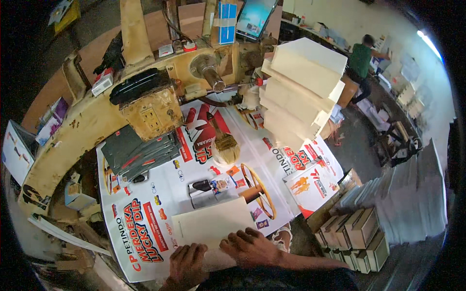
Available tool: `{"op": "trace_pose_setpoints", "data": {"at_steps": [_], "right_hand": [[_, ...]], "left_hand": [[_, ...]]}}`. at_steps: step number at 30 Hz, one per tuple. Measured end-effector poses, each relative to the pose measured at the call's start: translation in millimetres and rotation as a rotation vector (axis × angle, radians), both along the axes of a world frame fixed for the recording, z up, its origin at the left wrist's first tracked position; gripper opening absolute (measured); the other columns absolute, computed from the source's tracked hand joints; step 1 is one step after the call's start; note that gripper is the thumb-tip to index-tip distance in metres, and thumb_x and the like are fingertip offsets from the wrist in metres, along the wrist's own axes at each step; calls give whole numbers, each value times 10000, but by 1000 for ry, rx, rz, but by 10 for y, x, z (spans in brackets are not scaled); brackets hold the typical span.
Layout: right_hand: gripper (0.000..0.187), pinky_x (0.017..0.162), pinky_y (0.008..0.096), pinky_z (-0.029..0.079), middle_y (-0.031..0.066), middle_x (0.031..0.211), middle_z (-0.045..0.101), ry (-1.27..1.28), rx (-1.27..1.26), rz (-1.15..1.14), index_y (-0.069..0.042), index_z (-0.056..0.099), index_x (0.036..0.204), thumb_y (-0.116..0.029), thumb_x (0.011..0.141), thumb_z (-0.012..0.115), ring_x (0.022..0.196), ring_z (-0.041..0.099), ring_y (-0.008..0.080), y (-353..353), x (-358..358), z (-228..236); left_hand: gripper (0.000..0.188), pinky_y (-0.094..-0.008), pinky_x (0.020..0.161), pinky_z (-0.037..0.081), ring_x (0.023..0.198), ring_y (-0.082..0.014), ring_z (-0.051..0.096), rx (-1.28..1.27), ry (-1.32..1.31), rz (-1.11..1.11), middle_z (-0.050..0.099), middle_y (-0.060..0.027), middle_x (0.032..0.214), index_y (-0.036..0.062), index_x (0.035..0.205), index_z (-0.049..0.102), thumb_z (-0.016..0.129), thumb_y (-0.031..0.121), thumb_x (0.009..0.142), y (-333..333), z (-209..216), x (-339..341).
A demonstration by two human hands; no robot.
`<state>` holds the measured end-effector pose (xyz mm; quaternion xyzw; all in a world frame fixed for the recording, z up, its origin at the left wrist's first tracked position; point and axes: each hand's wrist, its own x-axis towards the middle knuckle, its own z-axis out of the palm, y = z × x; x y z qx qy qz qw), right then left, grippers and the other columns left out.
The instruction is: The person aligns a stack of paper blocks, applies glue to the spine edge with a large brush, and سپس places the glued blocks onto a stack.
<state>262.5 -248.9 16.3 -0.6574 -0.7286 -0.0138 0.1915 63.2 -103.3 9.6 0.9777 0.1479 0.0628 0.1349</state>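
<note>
A cream paper booklet [216, 222] lies on a large printed poster sheet [116, 203] in front of me, with a small dark line near its left side. My left hand [187, 264] is curled at the booklet's near left edge. The fingers of my right hand [250, 247] are bent over its near right part; both hands touch the paper. Beyond the booklet, a wide brush [223, 138] with a dark handle rests on a round whitish thing [227, 154]. To the left is a pile of dark grey covers [138, 153] with red marks.
A tall stack of cream paper [301, 92] rises at the far right of the poster. Around the far left bends a worn yellowish machine frame [77, 131] with a socket box [151, 114]. Bound blocks [354, 237] and tall paper piles [388, 199] stand right. Another person [361, 60] works far off.
</note>
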Motion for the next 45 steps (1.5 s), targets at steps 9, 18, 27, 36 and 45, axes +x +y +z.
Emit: {"op": "trace_pose_setpoints", "data": {"at_steps": [9,18,27,36,45], "right_hand": [[460,736,402,543,132,1001,599,32,-29,41,-72,578,1164,-207,733,666,872,660,274,83,104,97],[455,753,406,550,110,986,578,85,-113,59,-100,544,1132,-222,716,680,874,667,278,181,190,106],[384,730,359,563,66,955,571,18,-33,53,-134,544,1110,-252,760,645,862,663,221,85,137,-29],[392,747,358,564,86,994,587,0,-28,56,-111,557,1130,-229,764,635,895,667,237,72,121,19],[409,776,381,560,114,1078,629,222,-62,22,-76,584,1178,-277,830,658,908,669,266,-15,183,165]], "left_hand": [[701,-449,843,458,939,-293,605,4,-85,-46,606,-80,1004,94,1071,636,825,540,563,85,17,47],[756,-448,796,469,908,-310,605,-121,70,-35,598,-95,985,73,1060,616,833,563,527,188,203,161],[724,-457,799,483,896,-319,630,-9,-119,-54,639,-92,984,67,1081,632,817,538,563,104,-41,31],[671,-436,767,504,884,-297,634,-25,54,-44,628,-79,953,76,1050,630,839,436,523,91,119,63],[607,-430,759,503,892,-284,629,13,-81,-9,633,-75,987,100,1067,646,808,384,556,5,-216,-124]]}}
